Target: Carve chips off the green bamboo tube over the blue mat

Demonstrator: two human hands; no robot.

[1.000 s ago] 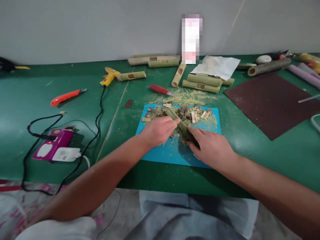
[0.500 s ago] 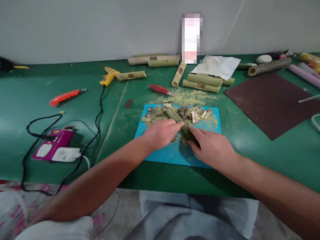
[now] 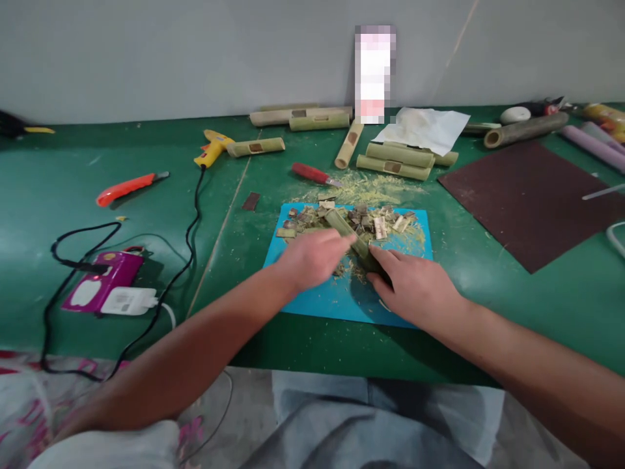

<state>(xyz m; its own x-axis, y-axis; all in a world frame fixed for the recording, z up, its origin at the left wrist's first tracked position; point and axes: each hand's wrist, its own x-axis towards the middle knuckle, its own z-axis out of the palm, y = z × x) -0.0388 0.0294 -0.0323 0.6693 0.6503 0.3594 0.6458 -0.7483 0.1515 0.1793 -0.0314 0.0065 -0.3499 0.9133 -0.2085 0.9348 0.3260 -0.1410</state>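
Note:
A green bamboo tube (image 3: 342, 223) lies slanted over a blue sheet (image 3: 312, 305), its near end under my right hand (image 3: 422, 283). The fingers of that hand are wrapped round the tube and press it down. My left hand (image 3: 317, 259) is closed in a fist, its thumb side touching the middle of the tube. Whatever may be inside that fist is hidden. Bamboo chips (image 3: 379, 228) and pale shavings surround the tube's far end. Just beyond the sheet lies a red-handled knife (image 3: 312, 173) amid yellowish dust.
Several cut bamboo tubes (image 3: 393, 167) lie at the back, some beside a white paper (image 3: 424, 130). To the right is a dark brown sheet (image 3: 532, 202). On the left are a yellow glue gun (image 3: 212, 151), an orange utility knife (image 3: 127, 189) and a purple power strip (image 3: 105, 281) with cables.
My left hand has shifted very slightly to the left along the tube. The right hand and the tube stay nearly where they were.

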